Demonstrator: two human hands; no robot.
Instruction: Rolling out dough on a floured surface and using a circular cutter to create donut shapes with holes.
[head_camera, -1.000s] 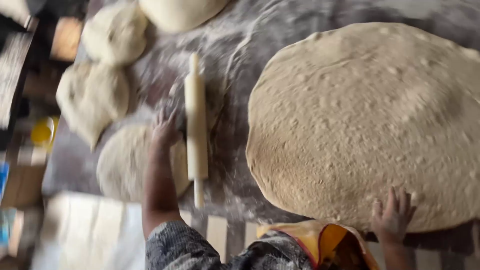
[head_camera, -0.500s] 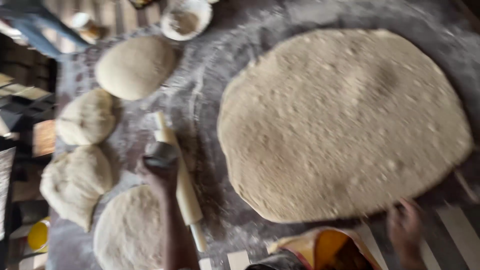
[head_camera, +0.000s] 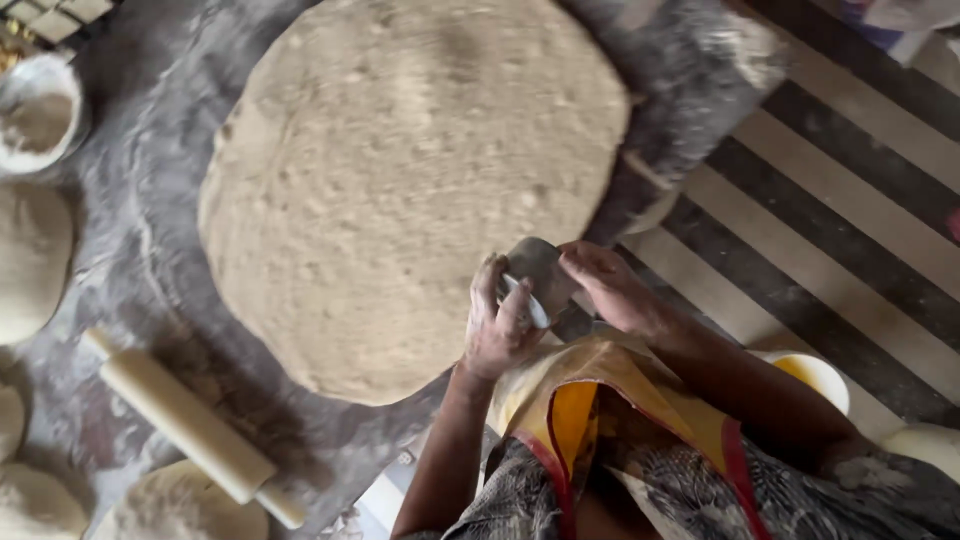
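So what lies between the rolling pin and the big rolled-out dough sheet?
Only bare floured work surface lies between the rolling pin and the dough sheet, as the head view shows.

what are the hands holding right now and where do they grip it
Both hands share a small grey cup-like tool over the near edge of the rolled-out dough. The left hand grips its lower end, the right hand its side.

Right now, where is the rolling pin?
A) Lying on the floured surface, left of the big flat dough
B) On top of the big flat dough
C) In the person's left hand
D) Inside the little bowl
A: the rolling pin lies alone on the floured surface, lower left of the big flat dough, while both hands are at a small grey object.
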